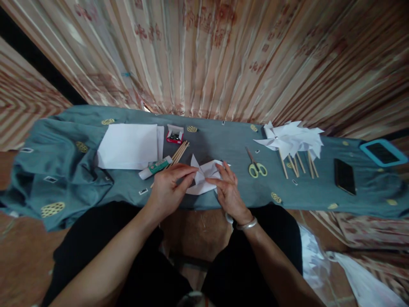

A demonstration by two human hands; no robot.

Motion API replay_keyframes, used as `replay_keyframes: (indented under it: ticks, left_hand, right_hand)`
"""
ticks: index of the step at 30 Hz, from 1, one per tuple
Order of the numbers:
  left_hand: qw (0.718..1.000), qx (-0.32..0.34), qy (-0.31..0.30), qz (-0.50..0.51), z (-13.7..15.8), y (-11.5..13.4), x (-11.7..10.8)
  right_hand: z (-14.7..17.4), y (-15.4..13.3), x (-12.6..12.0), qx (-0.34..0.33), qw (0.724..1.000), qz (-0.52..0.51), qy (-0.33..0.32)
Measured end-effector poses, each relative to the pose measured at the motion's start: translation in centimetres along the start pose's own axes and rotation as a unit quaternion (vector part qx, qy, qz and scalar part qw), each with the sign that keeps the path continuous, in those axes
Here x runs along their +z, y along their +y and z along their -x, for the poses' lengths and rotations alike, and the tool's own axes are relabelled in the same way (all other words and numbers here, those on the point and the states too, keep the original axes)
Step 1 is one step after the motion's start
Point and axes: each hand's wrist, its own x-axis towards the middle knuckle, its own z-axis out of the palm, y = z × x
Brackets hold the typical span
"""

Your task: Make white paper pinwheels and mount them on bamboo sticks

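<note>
A white paper pinwheel [209,169], partly folded, lies on the cloth in front of me with pointed blades sticking out. My left hand [171,184] comes in from its left side, thumb and index finger pinched together on the paper near the middle. My right hand [227,187], with a silver bangle at the wrist, holds the pinwheel down from the right. Its index finger presses close to the centre, while other fingers rest on the far blade. The hands cover part of the paper, and anything small between the left fingertips is hidden.
On the left are white paper sheets [128,145], a glue tube [155,167], wooden sticks [179,152] and a red box of small metal pieces [174,134]. To the right lie green-handled scissors [257,167], finished pinwheels [295,136], a black phone [344,176] and a blue-framed device [383,152].
</note>
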Motion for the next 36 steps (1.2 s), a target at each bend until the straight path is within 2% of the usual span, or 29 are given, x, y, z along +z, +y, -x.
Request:
replay_keyframes:
  ticks: [7, 14, 17, 20, 23, 27, 36]
  left_hand:
    - [1.000, -0.017, 0.008, -0.021, -0.1, -0.4, 0.3]
    - [1.000, -0.020, 0.016, -0.010, -0.2, -1.1, 0.4]
    - [1.000, -0.026, 0.012, -0.009, -0.2, -1.2, 0.4]
    - [1.000, -0.026, 0.014, -0.009, -0.2, -1.2, 0.4]
    - [1.000, -0.022, 0.015, -0.009, -0.3, -1.1, 0.4]
    - [1.000, -0.023, 0.010, -0.013, -0.3, -0.8, 0.4]
    - [1.000, -0.025, -0.006, -0.009, 0.0, 0.1, 0.1]
  right_hand:
    - [-0.7, 2.0, 0.0, 0.037, 0.979, -0.195, 0.040]
    - [-1.0, 3.0, -0.4, 0.092, 0.954, -0.279, 0.050]
    - [-1.0, 3.0, -0.7, 0.086, 0.961, -0.254, 0.062]
    - [-0.7, 2.4, -1.1, 0.062, 0.979, -0.181, 0.066]
    - [-0.2, 1.3, -1.7, 0.025, 0.996, -0.075, 0.041]
    - [0.3, 0.0, -1.8, -0.003, 0.999, 0.034, 0.006]
    - [0.2, -0.1, -1.2, -0.022, 0.996, 0.087, -0.003]
